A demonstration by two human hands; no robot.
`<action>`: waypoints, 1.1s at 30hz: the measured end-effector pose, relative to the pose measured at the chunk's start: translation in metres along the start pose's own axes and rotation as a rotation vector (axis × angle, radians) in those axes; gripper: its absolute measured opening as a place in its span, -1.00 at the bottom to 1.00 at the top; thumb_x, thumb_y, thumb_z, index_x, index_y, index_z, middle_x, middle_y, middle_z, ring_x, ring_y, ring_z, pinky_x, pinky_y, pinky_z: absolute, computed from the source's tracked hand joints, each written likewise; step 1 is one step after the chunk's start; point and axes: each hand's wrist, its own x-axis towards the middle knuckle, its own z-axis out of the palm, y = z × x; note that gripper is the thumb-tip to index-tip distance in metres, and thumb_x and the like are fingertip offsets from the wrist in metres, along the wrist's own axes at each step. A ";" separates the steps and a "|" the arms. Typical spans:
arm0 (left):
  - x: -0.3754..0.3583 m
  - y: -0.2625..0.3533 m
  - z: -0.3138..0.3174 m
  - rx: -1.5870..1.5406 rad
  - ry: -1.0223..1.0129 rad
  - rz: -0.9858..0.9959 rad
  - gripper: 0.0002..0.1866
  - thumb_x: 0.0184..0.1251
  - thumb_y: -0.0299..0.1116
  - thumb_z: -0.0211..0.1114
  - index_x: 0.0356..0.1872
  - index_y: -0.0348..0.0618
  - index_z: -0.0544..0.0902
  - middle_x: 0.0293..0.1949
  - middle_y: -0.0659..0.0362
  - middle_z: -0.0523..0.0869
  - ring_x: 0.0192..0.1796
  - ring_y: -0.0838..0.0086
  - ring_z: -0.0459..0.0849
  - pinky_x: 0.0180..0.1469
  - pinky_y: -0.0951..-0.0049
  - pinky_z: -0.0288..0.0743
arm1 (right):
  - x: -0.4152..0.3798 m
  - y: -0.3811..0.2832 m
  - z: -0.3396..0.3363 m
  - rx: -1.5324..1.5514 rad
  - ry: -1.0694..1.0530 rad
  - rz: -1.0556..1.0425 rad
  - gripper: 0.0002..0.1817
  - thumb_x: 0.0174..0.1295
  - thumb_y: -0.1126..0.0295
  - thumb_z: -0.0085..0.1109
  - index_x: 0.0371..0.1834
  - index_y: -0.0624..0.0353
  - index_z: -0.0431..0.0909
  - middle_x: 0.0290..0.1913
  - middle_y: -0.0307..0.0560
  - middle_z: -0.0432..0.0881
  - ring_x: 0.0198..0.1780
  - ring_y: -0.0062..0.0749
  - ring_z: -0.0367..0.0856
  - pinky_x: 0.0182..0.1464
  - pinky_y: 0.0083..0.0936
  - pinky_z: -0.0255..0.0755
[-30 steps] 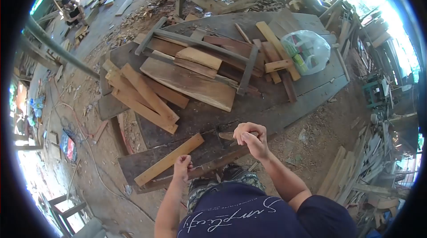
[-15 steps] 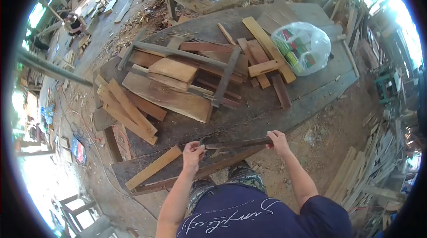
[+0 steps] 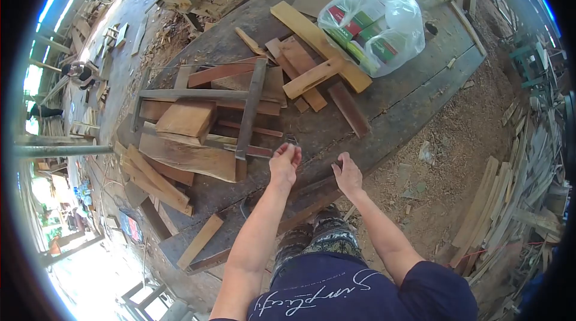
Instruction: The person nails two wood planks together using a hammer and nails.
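Note:
My left hand (image 3: 285, 165) is closed over the near side of the dark workbench (image 3: 408, 96), and a small dark item (image 3: 292, 140) shows at its fingertips, too small to name. To its right, my right hand (image 3: 348, 176) has thumb and fingers apart and holds nothing. Beyond my left hand, a grey wooden frame (image 3: 249, 111) lies over thick wood blocks (image 3: 186, 120). A reddish-brown piece (image 3: 349, 110) lies on the bench beyond my right hand.
A clear plastic bag (image 3: 399, 27) with green and red packs sits beside a long yellowish board (image 3: 312, 36). Loose boards (image 3: 150, 183) lie at the bench's left, and one short board (image 3: 201, 240) at its near end. Scrap wood (image 3: 510, 201) is piled on the right floor.
The view has shifted over the bench. Both hands are closer together. My right hand has let go of the long dark strip that spanned both hands.

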 end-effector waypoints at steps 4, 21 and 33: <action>0.000 -0.012 -0.009 0.141 0.032 -0.088 -0.79 0.46 -0.28 0.33 -0.05 -0.08 0.54 -0.18 0.15 0.70 -0.13 0.38 0.73 -0.15 0.40 0.63 | 0.011 0.013 0.001 0.031 -0.009 -0.162 -0.80 0.34 0.32 0.21 -0.12 0.04 0.39 -0.31 0.07 0.63 -0.19 0.20 0.64 -0.19 0.04 0.49; -0.173 -0.077 -0.253 0.199 0.228 -0.204 -0.72 0.51 -0.21 0.25 0.12 -0.04 0.56 -0.13 0.22 0.69 -0.18 0.51 0.68 -0.24 0.53 0.57 | 0.075 0.082 -0.006 0.118 0.174 -0.023 -0.85 0.46 0.37 0.04 -0.09 0.24 0.42 -0.28 0.25 0.62 -0.25 0.20 0.67 -0.22 -0.05 0.52; -0.248 -0.164 -0.408 0.390 0.676 -0.181 -0.52 0.41 -0.27 0.29 0.29 -0.15 0.50 -0.07 0.10 0.70 -0.14 0.39 0.72 -0.16 0.40 0.61 | 0.032 -0.059 0.073 0.078 -0.195 -0.251 -0.86 0.45 0.35 0.03 -0.12 0.20 0.45 -0.23 0.17 0.68 -0.26 0.00 0.72 -0.24 -0.06 0.57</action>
